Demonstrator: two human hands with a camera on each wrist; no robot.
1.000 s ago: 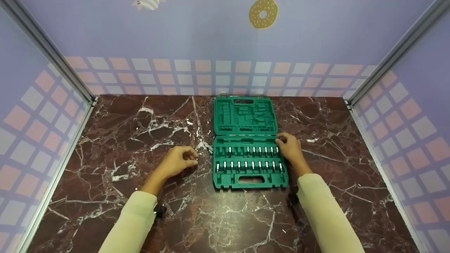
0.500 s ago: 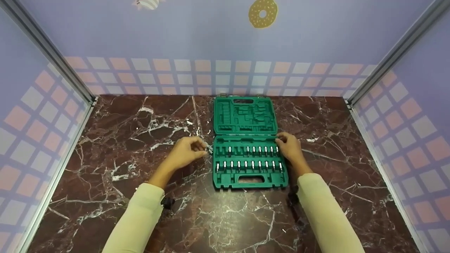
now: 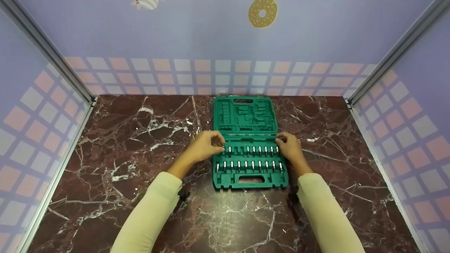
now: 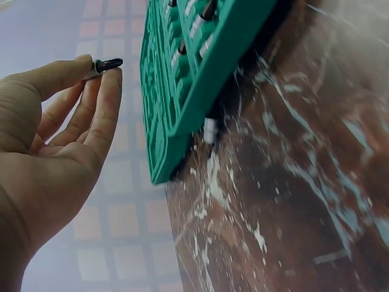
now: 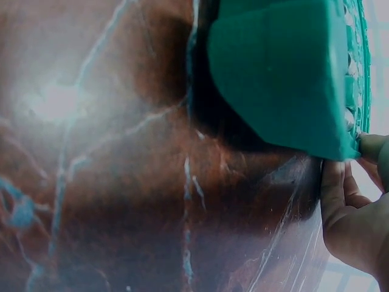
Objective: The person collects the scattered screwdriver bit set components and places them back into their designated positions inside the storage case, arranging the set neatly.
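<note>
An open green tool case (image 3: 250,182) lies flat on the table, its lid folded back toward the wall. Two rows of screwdriver bits with silver bases (image 3: 260,164) sit in its slots; the back row has gaps left of its middle. Above the case's back left part, my left hand (image 3: 205,147) pinches a screwdriver bit (image 4: 104,67) between thumb and fingertips, its dark tip sticking out. My right hand (image 3: 290,150) grips the case's right edge near the hinge, with the thumb on the rim and fingers against the outer side (image 5: 358,225).
Another silver-and-black bit (image 4: 210,131) lies on the dark marbled table (image 3: 147,140) close by the case's left side. Purple walls with checked bands (image 3: 182,75) enclose the table at the back and both sides.
My left hand has moved right and slightly away from me, from the bare table to over the case's back left slots. The right hand and the case have stayed in place.
</note>
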